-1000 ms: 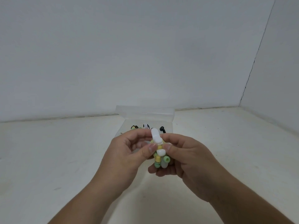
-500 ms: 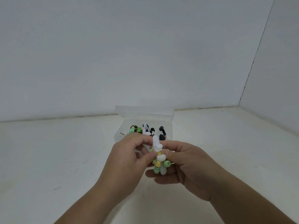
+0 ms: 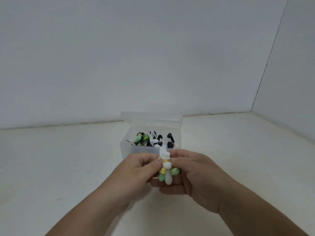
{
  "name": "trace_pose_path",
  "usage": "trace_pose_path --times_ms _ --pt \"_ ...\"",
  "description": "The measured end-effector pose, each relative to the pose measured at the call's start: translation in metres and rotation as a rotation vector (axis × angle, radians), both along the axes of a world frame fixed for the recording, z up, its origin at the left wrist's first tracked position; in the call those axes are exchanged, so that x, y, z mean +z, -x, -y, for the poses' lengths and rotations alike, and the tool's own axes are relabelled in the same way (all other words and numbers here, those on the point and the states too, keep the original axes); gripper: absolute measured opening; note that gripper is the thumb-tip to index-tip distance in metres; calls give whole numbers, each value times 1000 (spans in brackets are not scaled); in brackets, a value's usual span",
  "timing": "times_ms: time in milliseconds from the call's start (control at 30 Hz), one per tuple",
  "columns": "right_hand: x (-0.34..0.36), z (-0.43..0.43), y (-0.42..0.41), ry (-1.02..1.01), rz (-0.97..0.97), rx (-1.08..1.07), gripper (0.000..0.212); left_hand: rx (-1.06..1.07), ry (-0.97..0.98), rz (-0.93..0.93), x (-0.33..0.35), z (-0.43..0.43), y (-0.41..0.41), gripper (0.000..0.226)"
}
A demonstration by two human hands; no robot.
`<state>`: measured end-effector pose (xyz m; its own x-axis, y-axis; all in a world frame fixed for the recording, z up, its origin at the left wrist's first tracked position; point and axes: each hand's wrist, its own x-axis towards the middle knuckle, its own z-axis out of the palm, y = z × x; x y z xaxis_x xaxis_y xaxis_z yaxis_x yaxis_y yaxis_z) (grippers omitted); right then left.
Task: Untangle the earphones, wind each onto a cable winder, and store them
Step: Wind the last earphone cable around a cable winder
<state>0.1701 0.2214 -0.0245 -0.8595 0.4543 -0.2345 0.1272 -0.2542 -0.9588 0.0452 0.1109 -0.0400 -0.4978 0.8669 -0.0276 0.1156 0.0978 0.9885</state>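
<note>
Though partly hidden, earphones (image 3: 175,171) between fingers (image 3: 157,162)

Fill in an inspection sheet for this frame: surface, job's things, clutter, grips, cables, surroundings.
Surface: off-white surface with a few faint marks.
Job's things: clear box, its lid open at the back; several wound sets inside, green, white and black. A white winder with green and yellow buds is held on the near side of the box.
Clutter: nothing seen.
Grips: left hand and right hand both pinch the winder.
Cables: nothing seen loose.
Surroundings: plain pale walls, meeting in a corner at right.
</note>
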Motion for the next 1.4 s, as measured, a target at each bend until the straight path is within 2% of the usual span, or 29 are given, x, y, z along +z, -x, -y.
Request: trace_pose_path --times_ms 67,167,233,367,633,800,900,1000,1033,1067,1133,1167,1267,1400 --pt "2 1 -2 -94 43 -22 24 24 -42 50 -1 -1 2 26" --pt "2 -7 -3 -349 82 -229 26 165 -62 117 2 -4 5 24" --pt "2 -14 -5 -419 56 -345 23 260 -61 82 9 -9 6 21" --pt "1 -18 -5 -401 23 -430 18 345 -10 -179 29 -33 11 24" --pt "5 -19 -7 -379 -8 -455 16 436 273 -703 43 -92 28 29" --pt "6 -19 -7 -389 -15 -458 18 508 434 -983 33 -85 31 49" --pt "4 -20 -7 -410 -11 -475 17 648 311 -1091 39 -69 27 42" --pt "0 -21 -6 -456 10 -479 18 811 -86 -1083 43 -51 34 17" --pt "-1 -22 -6 -475 18 -483 18 816 -187 -1075 41 -46 41 12" --pt "-2 -22 -5 -495 21 -489 18 774 -211 -1054 39 -41 49 29" --pt "-4 -21 -4 -563 24 -490 19 607 -133 -973 36 -31 63 61" --pt "-4 -20 -3 -612 28 -486 22 530 -78 -939 34 -27 68 66" --pt "-6 -19 -3 -759 41 -475 38 382 -9 -931 22 -18 70 61" --pt "-8 -21 -5 -908 8 -457 60 348 36 -1155 -7 -13 63 58"
